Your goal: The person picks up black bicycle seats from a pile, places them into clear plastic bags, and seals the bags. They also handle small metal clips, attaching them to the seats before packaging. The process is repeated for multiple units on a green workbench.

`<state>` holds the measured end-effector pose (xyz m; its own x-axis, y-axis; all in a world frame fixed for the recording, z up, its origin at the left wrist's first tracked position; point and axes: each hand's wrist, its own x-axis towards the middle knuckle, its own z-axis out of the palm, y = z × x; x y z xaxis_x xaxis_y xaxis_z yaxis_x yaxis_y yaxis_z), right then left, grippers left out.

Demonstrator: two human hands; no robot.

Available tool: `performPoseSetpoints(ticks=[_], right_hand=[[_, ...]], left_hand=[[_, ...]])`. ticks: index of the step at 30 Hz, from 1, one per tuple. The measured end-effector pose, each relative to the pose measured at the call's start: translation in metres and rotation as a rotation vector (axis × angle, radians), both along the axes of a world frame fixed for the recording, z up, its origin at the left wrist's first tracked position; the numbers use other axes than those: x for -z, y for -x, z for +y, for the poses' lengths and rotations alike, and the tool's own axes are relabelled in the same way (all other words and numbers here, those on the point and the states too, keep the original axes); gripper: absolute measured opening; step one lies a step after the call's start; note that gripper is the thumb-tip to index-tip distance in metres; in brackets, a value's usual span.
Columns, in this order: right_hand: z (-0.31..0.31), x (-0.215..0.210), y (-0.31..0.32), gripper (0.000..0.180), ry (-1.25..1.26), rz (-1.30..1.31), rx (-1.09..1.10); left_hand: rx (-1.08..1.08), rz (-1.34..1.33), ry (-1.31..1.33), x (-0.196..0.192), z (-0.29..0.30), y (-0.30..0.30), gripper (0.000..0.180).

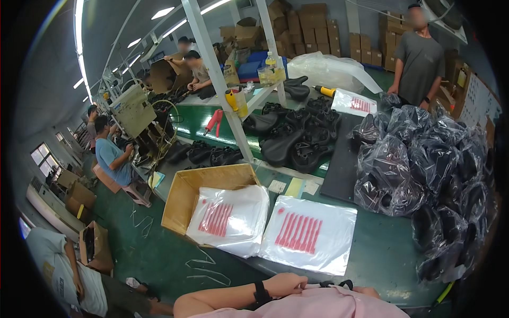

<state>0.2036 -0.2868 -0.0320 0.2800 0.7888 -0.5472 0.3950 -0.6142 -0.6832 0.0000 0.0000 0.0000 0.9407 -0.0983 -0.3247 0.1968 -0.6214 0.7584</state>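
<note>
Factory hall with green floor (159, 254), ceiling strip lights (161, 12), stacked cardboard boxes (313, 29) against the far wall

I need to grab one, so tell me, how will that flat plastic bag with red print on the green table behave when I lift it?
The flat plastic bag looks thin and empty, so probably floppy and very light. Its glossy film may slip off the stack beneath when pushed. It likely sags if lifted by one corner.

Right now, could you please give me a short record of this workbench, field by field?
Left hand: resting at the table edge, wrist strap on, holding nothing visible
Right hand: not in view
Nearest: flat plastic bags with red print
Box: cardboard, more bags draped over it
Right: heap of bagged saddles
Centre: bare black saddles
Beyond: person in grey shirt standing
</note>
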Motion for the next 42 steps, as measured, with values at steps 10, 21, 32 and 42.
performPoseSetpoints(ticks=[10,21,32,42], right_hand=[[0.009,0.024,-0.018,0.025,-0.037,0.072,-0.129],[-0.004,0.013,-0.023,0.028,-0.015,0.097,-0.040],[-0.047,0.011,-0.013,0.030,-0.028,0.113,-0.001],[-0.106,-0.023,0.001,0.032,-0.042,0.240,0.105]], left_hand=[[-0.003,0.025,0.087,0.008,0.003,0.016,0.017],[-0.308,0.497,0.270,-0.011,-0.010,0.099,0.039],[-0.603,0.651,0.557,-0.007,-0.047,0.142,0.036],[-0.441,0.870,0.574,-0.032,-0.038,0.098,0.029]])
